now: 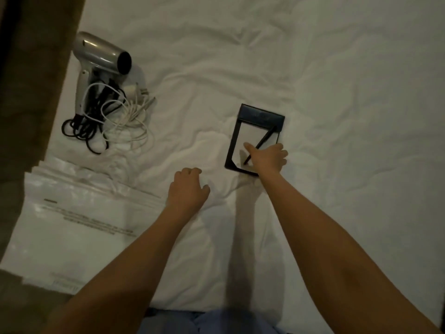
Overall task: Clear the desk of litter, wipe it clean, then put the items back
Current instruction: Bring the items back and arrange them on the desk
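Right hand [268, 158] reaches out onto the near right corner of a black notepad holder [255, 138], fingers curled over its right edge and thumb laid on the white paper; a black pen [261, 143] lies diagonally across the pad and passes under the thumb side of the hand, so the hand appears to grip holder and pen together, though the exact finger contact is hidden. Holder lies flat on the white bed sheet [313, 68], its dark flap at the far end. Left hand [186, 189] is near and to the left of the holder, palm down on the rumpled sheet, fingers loosely curled, holding nothing visible. Both forearms bare. To the left of the left hand, a stack of clear plastic bags [79, 213] with printed text lies at the near left edge of the bed, touching the left wrist area. Farther left and far, a silver hair dryer [101, 56] lies on its side, nozzle pointing right, its black cord [84, 133] coiled just near of it and tangled with a white cable [127, 112] and plug. Dark brown floor [31, 80] runs along the left edge of the bed. Blue fabric [212, 321] shows at the near bottom edge.
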{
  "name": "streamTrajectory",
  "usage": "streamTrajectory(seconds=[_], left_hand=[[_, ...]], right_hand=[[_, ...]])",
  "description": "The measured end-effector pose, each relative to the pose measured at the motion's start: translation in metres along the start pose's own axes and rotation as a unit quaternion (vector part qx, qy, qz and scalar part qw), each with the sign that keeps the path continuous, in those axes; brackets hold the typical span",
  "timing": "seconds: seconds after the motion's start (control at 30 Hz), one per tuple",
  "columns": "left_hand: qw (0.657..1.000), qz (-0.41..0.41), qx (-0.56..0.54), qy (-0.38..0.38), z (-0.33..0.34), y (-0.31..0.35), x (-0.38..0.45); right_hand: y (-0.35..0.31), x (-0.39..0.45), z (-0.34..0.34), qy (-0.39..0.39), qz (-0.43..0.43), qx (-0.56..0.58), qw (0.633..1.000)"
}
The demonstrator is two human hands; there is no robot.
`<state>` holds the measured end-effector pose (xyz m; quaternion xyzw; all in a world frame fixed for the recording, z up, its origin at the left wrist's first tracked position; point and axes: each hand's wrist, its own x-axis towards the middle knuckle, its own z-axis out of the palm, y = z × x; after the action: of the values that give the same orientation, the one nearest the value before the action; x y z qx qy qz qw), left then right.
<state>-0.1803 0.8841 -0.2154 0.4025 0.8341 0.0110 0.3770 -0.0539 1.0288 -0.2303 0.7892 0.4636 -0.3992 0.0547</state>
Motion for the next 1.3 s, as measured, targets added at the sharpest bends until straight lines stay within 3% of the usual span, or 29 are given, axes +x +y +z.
streamTrajectory(seconds=[0.1,0.3,0.5,0.77,0.87,1.03,1.13,1.3], left_hand=[[1.000,-0.014,-0.007,0.005,0.003,-0.014,0.003],[0.998,-0.049,-0.040,0.031,-0.009,-0.033,-0.008],[0.982,-0.108,-0.114,0.105,-0.033,-0.071,-0.043],[0.907,-0.314,-0.189,0.209,-0.022,-0.164,-0.106],[0.862,-0.402,-0.228,0.210,-0.007,-0.203,-0.128],[0.733,-0.530,-0.376,0.200,0.018,-0.260,-0.148],[0.665,-0.493,-0.524,0.202,0.035,-0.282,-0.149],[0.573,-0.433,-0.659,0.223,0.031,-0.290,-0.153]], right_hand=[[-0.003,0.013,0.009,0.033,0.031,0.038,0.998],[-0.015,-0.012,0.020,-0.070,0.012,0.297,0.952],[-0.025,-0.073,0.042,-0.207,-0.072,0.241,0.945],[-0.021,-0.161,0.098,-0.311,-0.125,0.184,0.924],[-0.013,-0.183,0.125,-0.328,-0.146,0.142,0.923],[0.004,-0.206,0.163,-0.325,-0.168,0.099,0.925],[0.016,-0.214,0.178,-0.316,-0.169,0.091,0.929],[0.032,-0.226,0.187,-0.290,-0.160,0.084,0.940]])
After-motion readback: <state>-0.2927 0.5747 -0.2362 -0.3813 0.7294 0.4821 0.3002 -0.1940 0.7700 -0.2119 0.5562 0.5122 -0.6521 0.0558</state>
